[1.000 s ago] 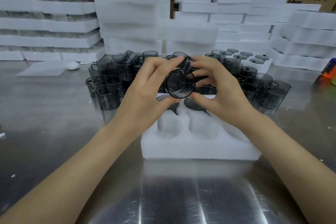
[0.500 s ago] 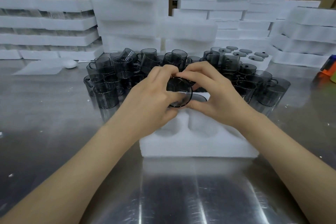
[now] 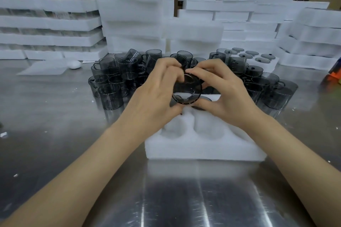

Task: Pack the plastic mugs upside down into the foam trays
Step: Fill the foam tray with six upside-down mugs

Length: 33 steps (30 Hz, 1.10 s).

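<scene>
Progress check, going left to right. On the left there's a big pile of loose grey mugs point(image 3: 110, 96) standing on the steel table point(image 3: 55, 134), so plenty is left to pack.

My left hand point(image 3: 158, 97) has its fingers curled round the left side of one mug point(image 3: 186, 92), and my right hand point(image 3: 221, 94) grips the other side, fingers over the top and thumb down low. So both hands are closed on the same mug, which sits right between them, tipped so one round end faces me. I can't tell if that's the mouth or the base.

It hangs just over the far row of the foam tray point(image 3: 203, 147) in front of me and I'd say it isn't seated yet. The two near pockets are plainly empty. Behind my hands there looks to be at least one dark mug already in, but it's mostly hidden.

Further right is another loose pile point(image 3: 276, 94), and behind it a filled tray point(image 3: 258, 59) showing mug bottoms. My guess is this tray has barely been started.
</scene>
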Motion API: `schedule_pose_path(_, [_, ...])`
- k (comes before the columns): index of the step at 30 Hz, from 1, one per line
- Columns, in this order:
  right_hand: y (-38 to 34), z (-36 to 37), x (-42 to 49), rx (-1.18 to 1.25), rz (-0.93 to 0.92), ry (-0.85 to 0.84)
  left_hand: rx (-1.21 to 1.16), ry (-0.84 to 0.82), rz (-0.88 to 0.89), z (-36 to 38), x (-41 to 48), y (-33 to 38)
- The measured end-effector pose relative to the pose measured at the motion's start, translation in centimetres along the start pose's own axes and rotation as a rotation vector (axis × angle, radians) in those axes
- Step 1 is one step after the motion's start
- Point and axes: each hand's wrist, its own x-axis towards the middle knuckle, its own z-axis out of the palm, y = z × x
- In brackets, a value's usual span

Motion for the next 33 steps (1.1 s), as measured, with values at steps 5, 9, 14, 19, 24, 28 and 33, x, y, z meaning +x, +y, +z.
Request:
schedule_pose_path(5, [0.0,0.2,0.1,-0.018,-0.052,0.039,-0.504,-0.177,-0.300,0.0,-0.1,0.0])
schedule_pose_path(9, [0.1,0.1,0.1,-0.052,-0.105,0.074,-0.649,-0.206,-0.415,0.2,0.0,0.1])
schedule_pose_path(14, [0.2,0.1,0.2,-0.073,-0.139,0.109,-0.757,-0.154,-0.421,0.1,0.2,0.5])
schedule_pose_path(19, [-0.2,-0.2,0.3,-0.069,-0.071,0.111,-0.703,-0.136,-0.446,0.2,0.3,0.2])
schedule_pose_path(24, [-0.7,-0.8,0.5,-0.067,0.077,0.109,-0.690,-0.106,-0.460,0.0,0.3,-0.4])
schedule_pose_path(28, [-0.7,-1.1,0.3,-0.244,0.085,0.123,-0.673,-0.119,-0.493,0.0,0.2,-0.8])
schedule_pose_path(33, [-0.7,-1.1,0.4,-0.234,0.070,0.055,-0.570,-0.134,-0.444,0.2,0.1,-0.9])
